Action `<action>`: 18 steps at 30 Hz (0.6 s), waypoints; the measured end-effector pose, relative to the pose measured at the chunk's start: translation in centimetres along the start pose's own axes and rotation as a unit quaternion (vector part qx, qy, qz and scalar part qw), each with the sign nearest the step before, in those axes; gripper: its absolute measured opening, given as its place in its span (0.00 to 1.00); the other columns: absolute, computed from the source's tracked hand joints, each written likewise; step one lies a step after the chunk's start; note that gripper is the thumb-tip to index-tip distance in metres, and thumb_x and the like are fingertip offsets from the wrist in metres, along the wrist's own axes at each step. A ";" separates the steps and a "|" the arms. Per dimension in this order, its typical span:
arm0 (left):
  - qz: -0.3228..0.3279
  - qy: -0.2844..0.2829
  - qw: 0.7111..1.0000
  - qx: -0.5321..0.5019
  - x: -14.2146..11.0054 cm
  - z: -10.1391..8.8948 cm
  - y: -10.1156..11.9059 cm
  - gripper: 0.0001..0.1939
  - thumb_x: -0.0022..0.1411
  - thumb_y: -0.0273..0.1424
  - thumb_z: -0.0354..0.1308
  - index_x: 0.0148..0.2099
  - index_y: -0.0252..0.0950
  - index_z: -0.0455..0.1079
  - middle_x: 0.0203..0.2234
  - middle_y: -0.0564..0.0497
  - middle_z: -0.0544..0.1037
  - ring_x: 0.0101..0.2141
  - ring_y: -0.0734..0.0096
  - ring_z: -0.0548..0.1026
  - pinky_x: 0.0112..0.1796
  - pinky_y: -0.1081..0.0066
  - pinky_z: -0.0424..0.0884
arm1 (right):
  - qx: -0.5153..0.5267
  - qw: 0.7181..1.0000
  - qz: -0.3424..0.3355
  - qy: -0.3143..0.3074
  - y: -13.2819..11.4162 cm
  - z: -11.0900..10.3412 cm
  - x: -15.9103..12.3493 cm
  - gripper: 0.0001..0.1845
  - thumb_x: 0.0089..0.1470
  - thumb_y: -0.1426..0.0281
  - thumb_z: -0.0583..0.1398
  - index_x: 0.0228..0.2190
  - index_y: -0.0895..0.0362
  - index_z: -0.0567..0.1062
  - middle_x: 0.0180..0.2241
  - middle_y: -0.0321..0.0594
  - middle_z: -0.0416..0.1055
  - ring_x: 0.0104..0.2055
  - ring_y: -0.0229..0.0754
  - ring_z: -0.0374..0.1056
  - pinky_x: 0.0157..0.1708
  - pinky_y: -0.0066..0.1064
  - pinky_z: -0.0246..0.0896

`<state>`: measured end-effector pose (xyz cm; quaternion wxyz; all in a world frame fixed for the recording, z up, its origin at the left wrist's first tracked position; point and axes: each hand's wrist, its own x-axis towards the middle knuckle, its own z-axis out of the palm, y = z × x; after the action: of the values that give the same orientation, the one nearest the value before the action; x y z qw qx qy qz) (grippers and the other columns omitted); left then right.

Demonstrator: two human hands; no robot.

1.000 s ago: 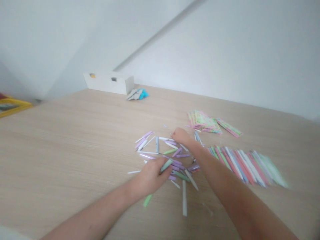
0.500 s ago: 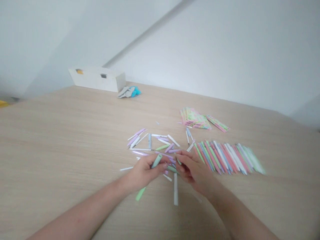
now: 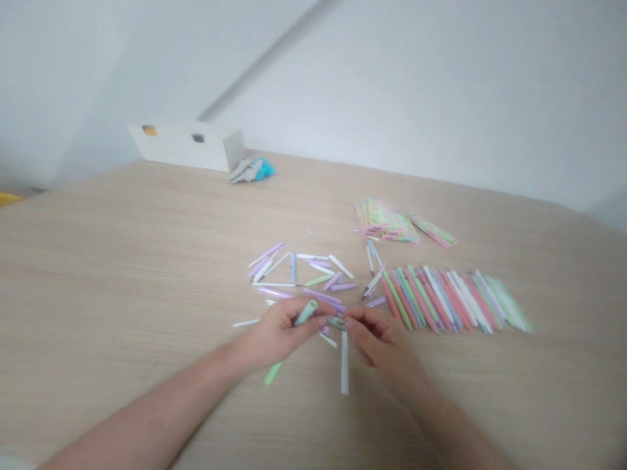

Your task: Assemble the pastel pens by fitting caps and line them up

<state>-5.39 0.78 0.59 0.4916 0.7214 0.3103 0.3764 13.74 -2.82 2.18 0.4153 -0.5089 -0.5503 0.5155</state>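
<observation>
My left hand [image 3: 281,333] is closed round a pale green pen barrel [image 3: 306,312] that sticks up out of the fist. My right hand [image 3: 377,336] meets it fingertip to fingertip, pinched on a small part I cannot make out. Both hover over the near edge of a loose scatter of pastel pen parts [image 3: 306,277] in purple, white, green and blue. A white pen tube [image 3: 344,362] lies just below the hands, and a green cap [image 3: 272,373] shows under my left wrist.
A tidy row of assembled pens [image 3: 453,297] lies to the right on the wooden table [image 3: 122,261]. Behind it sits a stack of pink-green packets [image 3: 392,225]. A white box [image 3: 186,145] and a grey-blue cloth [image 3: 252,170] stand at the far edge.
My right hand drew back from the far side of the scatter and came to meet my left hand. The left hand kept hold of the green barrel throughout.
</observation>
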 end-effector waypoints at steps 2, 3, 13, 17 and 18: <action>0.001 0.003 1.000 0.006 0.0 0.0 0.0 0.12 0.62 0.32 0.55 0.45 0.32 0.74 0.40 0.45 0.79 0.38 0.65 0.77 0.41 0.67 0.72 | -0.005 1.000 -0.006 0.002 0.0 -0.1 -0.1 0.12 0.50 0.60 0.61 0.27 0.56 0.75 0.14 0.28 0.52 0.17 0.31 0.46 0.16 0.25 0.39; 0.002 0.003 1.000 0.009 0.0 0.0 0.0 0.12 0.62 0.32 0.56 0.45 0.32 0.74 0.40 0.45 0.79 0.38 0.65 0.77 0.41 0.67 0.72 | -0.007 1.000 -0.009 0.002 0.0 -0.2 -0.1 0.11 0.50 0.60 0.61 0.26 0.56 0.75 0.14 0.29 0.53 0.17 0.31 0.47 0.16 0.25 0.39; 0.020 -0.024 0.999 0.042 0.0 0.1 -0.2 0.12 0.63 0.31 0.54 0.46 0.33 0.74 0.38 0.46 0.79 0.37 0.68 0.76 0.41 0.69 0.71 | -0.048 0.998 -0.040 0.003 1.2 0.2 0.1 0.09 0.52 0.64 0.59 0.27 0.54 0.76 0.19 0.32 0.62 0.22 0.34 0.55 0.22 0.27 0.49; 0.026 -0.029 0.997 0.060 0.0 0.0 -0.2 0.12 0.63 0.32 0.53 0.46 0.34 0.74 0.36 0.48 0.79 0.37 0.68 0.75 0.40 0.70 0.70 | -0.092 0.995 -0.045 0.017 1.5 0.1 0.1 0.08 0.52 0.64 0.59 0.28 0.54 0.77 0.21 0.34 0.66 0.24 0.36 0.58 0.23 0.27 0.50; 0.024 -0.031 0.997 0.063 0.0 0.1 -0.2 0.12 0.63 0.32 0.54 0.46 0.34 0.74 0.35 0.48 0.79 0.36 0.68 0.75 0.40 0.70 0.70 | -0.096 0.994 -0.045 0.019 1.5 0.1 0.1 0.07 0.52 0.64 0.60 0.28 0.54 0.77 0.21 0.34 0.66 0.23 0.36 0.58 0.23 0.27 0.50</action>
<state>-5.38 0.78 0.41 0.4457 0.7693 0.3004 0.3453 13.82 -2.85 0.69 0.3973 -0.5308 -0.6119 0.4313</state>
